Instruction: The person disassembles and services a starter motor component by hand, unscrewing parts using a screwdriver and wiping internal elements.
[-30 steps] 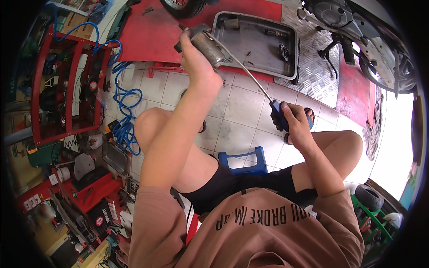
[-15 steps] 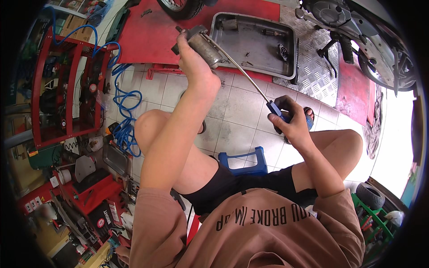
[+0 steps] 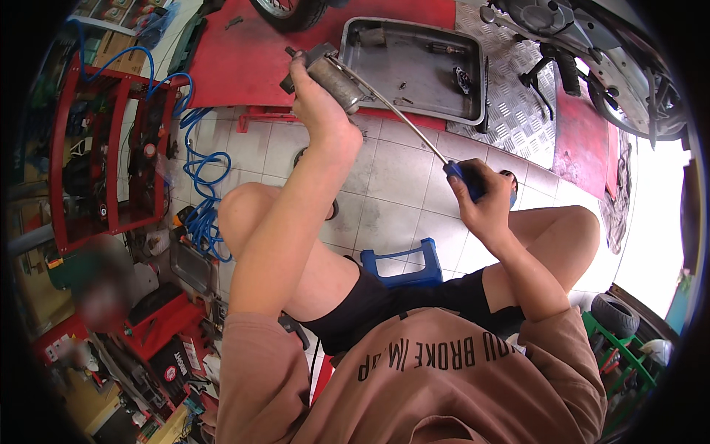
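My left hand (image 3: 309, 90) is closed around a starter motor (image 3: 338, 86), a grey metal cylinder with a darker end housing and a short shaft poking out. It is held tilted above the near edge of the red platform. In my right hand (image 3: 486, 201) is a long-shafted screwdriver (image 3: 403, 117), my fingers wrapped over its blue handle. The screwdriver's tip meets the starter motor at its housing end; the exact contact point is too small to make out. My left fingers are mostly hidden behind the motor.
A metal tray (image 3: 414, 74) with several small parts lies on the red platform (image 3: 244, 59). A motorcycle (image 3: 584, 52) stands at the far right. Coiled blue hose (image 3: 203, 177) and a red shelf rack (image 3: 111, 155) are on the left. A blue stool (image 3: 414, 275) sits between my legs.
My right hand has shifted its grip and turned over the screwdriver handle, now covering more of it. The starter motor stays in my left hand, and the view has shifted slightly.
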Action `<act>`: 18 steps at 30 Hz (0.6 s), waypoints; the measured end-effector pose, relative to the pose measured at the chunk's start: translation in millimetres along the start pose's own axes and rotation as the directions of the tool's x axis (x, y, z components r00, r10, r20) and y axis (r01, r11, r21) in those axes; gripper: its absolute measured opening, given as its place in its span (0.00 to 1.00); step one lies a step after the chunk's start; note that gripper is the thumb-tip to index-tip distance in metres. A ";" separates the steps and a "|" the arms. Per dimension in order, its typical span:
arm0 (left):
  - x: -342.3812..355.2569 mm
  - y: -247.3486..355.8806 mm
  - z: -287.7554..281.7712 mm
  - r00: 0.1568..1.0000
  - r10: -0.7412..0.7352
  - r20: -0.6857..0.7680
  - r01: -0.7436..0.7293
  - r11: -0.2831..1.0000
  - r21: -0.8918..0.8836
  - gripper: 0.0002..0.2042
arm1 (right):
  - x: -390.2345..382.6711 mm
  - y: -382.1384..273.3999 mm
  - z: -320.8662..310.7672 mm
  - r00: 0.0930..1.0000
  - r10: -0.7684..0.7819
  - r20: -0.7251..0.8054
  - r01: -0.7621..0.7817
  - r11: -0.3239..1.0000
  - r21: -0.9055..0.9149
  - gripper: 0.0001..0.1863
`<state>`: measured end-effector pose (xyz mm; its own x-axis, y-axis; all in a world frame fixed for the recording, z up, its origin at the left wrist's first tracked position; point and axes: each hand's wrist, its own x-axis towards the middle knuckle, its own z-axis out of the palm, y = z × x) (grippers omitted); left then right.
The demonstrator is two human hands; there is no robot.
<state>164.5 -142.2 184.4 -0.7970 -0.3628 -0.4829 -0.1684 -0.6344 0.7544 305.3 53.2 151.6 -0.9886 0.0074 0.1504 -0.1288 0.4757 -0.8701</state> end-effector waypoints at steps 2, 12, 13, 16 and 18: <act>5.0 -1.1 -1.4 1.000 0.013 -0.016 -0.012 1.000 0.013 0.21 | 0.6 -5.3 -4.4 0.887 0.355 0.295 -0.444 0.832 0.333 0.11; 10.5 -17.5 -7.8 0.992 0.118 -0.054 -0.115 0.992 0.050 0.35 | -7.2 29.0 -2.8 0.932 0.310 0.189 -0.351 0.900 0.258 0.11; 8.0 -14.4 -14.3 0.983 0.153 -0.105 -0.138 0.982 0.131 0.32 | -7.2 20.7 -1.9 0.844 0.407 0.350 -0.530 0.731 0.429 0.09; 35.0 -39.4 -32.2 0.980 0.125 -0.152 -0.100 0.981 0.164 0.27 | -15.4 6.2 -5.4 0.735 0.406 0.543 -0.673 0.533 0.513 0.08; 2.3 -14.2 -42.0 0.999 0.019 -0.026 -0.018 0.999 0.040 0.23 | -25.2 3.5 -5.5 0.792 0.431 0.433 -0.609 0.618 0.497 0.09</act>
<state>189.4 -162.6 153.9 -0.7845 -0.3930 -0.4797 -0.1768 -0.5997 0.7804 330.2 59.5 147.4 -0.8719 -0.1703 -0.4591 0.4832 -0.1478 -0.8630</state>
